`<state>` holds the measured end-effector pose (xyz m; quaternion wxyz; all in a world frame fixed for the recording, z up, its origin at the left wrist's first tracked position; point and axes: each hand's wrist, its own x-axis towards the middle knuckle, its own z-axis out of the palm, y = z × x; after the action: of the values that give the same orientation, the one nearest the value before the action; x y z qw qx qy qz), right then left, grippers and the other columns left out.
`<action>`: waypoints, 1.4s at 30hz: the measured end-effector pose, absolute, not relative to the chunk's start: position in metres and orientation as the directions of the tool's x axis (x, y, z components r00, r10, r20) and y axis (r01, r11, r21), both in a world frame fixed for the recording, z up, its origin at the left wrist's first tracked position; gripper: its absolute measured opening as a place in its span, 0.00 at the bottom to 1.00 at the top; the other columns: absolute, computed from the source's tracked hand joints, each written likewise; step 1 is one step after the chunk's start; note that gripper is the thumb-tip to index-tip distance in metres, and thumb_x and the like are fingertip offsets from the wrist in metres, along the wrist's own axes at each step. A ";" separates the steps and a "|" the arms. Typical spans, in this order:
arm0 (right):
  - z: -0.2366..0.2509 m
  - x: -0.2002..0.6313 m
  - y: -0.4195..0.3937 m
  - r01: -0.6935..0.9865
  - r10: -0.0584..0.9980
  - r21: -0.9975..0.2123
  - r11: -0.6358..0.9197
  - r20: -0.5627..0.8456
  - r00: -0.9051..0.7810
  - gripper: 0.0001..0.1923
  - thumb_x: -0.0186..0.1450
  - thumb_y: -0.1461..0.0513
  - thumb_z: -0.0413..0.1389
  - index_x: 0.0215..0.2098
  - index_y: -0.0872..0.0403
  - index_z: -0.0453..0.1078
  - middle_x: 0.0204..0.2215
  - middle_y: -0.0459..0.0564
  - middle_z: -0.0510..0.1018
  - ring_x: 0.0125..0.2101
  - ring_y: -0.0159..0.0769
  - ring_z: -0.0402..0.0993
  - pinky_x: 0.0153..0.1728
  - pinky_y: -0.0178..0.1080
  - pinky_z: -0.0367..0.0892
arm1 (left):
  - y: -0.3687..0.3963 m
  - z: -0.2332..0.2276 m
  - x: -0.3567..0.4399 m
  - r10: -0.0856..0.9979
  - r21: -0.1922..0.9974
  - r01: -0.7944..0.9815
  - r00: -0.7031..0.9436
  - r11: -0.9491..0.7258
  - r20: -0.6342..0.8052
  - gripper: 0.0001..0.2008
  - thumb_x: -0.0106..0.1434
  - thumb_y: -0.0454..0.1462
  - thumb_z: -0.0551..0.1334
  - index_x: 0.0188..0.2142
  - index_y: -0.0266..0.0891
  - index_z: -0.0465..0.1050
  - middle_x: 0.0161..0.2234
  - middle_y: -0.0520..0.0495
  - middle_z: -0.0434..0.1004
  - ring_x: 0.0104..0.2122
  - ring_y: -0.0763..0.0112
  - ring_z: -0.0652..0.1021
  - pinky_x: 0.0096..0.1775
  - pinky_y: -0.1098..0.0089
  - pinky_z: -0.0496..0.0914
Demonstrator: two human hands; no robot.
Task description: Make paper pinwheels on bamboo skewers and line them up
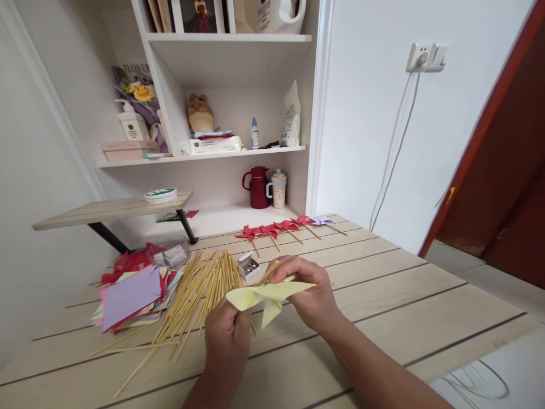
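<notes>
A pale yellow paper pinwheel (271, 296) is held above the table between my two hands. My left hand (227, 335) is closed, pinching the pinwheel's left blade between thumb and fingers. Behind and over its right side, my right hand (313, 292) curls closed on the paper. A short length of wooden stick (268, 274) shows at the right fingertips; how it meets the paper is hidden. Just beyond the hands stands a small open white box (248, 267) of shiny metal pins. Many loose wooden sticks (200, 295) lie left of it.
Stacked coloured paper sheets (131, 298) lie at the left, near red paper pieces (131, 264) and a clear plastic box (172, 254). Finished red pinwheels (268, 230) and a lilac one (321, 220) line the far edge. A small raised shelf (114, 209) stands back left.
</notes>
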<state>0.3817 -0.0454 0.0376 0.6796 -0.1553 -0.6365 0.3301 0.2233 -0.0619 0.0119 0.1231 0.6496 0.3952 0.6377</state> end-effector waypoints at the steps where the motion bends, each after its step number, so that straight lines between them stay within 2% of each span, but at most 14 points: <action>1: 0.037 0.382 -0.045 -0.247 0.648 -0.633 0.734 0.761 -0.028 0.12 0.59 0.73 0.61 0.34 0.50 0.77 0.31 0.46 0.81 0.32 0.35 0.76 0.33 0.38 0.70 | -0.062 0.013 0.224 0.676 0.670 0.351 -0.125 -0.654 0.726 0.12 0.65 0.40 0.59 0.35 0.40 0.82 0.27 0.49 0.80 0.26 0.68 0.76 0.31 0.70 0.69; 7: 0.038 0.382 -0.046 -0.186 0.648 -0.637 0.748 0.761 0.002 0.09 0.60 0.71 0.63 0.32 0.50 0.77 0.30 0.47 0.81 0.33 0.37 0.77 0.33 0.38 0.72 | -0.065 0.016 0.224 0.731 0.720 0.297 -0.095 -0.627 0.676 0.13 0.63 0.43 0.61 0.28 0.40 0.80 0.23 0.51 0.77 0.24 0.68 0.75 0.29 0.71 0.69; 14: 0.040 0.381 -0.048 -0.180 0.647 -0.636 0.750 0.762 0.003 0.11 0.60 0.72 0.62 0.32 0.49 0.77 0.30 0.46 0.81 0.32 0.35 0.77 0.32 0.36 0.71 | -0.064 0.014 0.225 0.714 0.716 0.293 -0.133 -0.634 0.687 0.11 0.63 0.42 0.61 0.33 0.41 0.82 0.29 0.48 0.81 0.29 0.65 0.78 0.33 0.69 0.71; 18: 0.041 0.381 -0.048 -0.189 0.651 -0.639 0.746 0.759 0.006 0.10 0.59 0.72 0.62 0.32 0.50 0.76 0.30 0.46 0.81 0.32 0.35 0.77 0.32 0.37 0.71 | -0.064 0.011 0.226 0.758 0.763 0.235 -0.133 -0.602 0.639 0.12 0.62 0.44 0.62 0.31 0.40 0.81 0.27 0.49 0.80 0.27 0.66 0.77 0.32 0.69 0.70; 22: 0.041 0.381 -0.048 -0.216 0.646 -0.630 0.746 0.764 0.001 0.09 0.59 0.71 0.62 0.31 0.51 0.76 0.30 0.47 0.80 0.32 0.35 0.77 0.33 0.38 0.72 | -0.064 0.010 0.228 0.818 0.822 0.142 -0.100 -0.551 0.566 0.14 0.63 0.46 0.62 0.34 0.39 0.81 0.24 0.50 0.77 0.28 0.65 0.77 0.32 0.69 0.70; 28: 0.042 0.380 -0.048 -0.236 0.648 -0.632 0.738 0.761 -0.009 0.10 0.60 0.72 0.61 0.32 0.50 0.76 0.30 0.47 0.80 0.32 0.35 0.76 0.33 0.38 0.71 | -0.063 0.009 0.227 0.857 0.855 0.109 -0.048 -0.507 0.514 0.16 0.64 0.48 0.61 0.36 0.39 0.81 0.19 0.53 0.71 0.21 0.69 0.69 0.27 0.70 0.65; 33: 0.043 0.381 -0.048 -0.240 0.652 -0.636 0.734 0.758 -0.014 0.09 0.59 0.72 0.61 0.32 0.51 0.76 0.30 0.47 0.80 0.31 0.35 0.76 0.32 0.38 0.71 | -0.063 0.008 0.228 0.862 0.863 0.091 -0.060 -0.498 0.503 0.18 0.63 0.50 0.61 0.33 0.38 0.80 0.19 0.51 0.70 0.22 0.68 0.70 0.27 0.70 0.65; 42: 0.042 0.380 -0.047 -0.246 0.641 -0.623 0.743 0.767 -0.008 0.12 0.59 0.73 0.60 0.32 0.50 0.77 0.30 0.46 0.80 0.32 0.34 0.76 0.33 0.37 0.71 | -0.063 0.010 0.228 0.881 0.879 0.083 -0.033 -0.469 0.473 0.20 0.64 0.51 0.61 0.25 0.38 0.73 0.18 0.53 0.62 0.20 0.73 0.63 0.23 0.72 0.58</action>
<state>0.3799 -0.0469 0.0416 0.6868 -0.1565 -0.6321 0.3229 0.2278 -0.0631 0.0097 0.3317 0.6110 0.3945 0.6009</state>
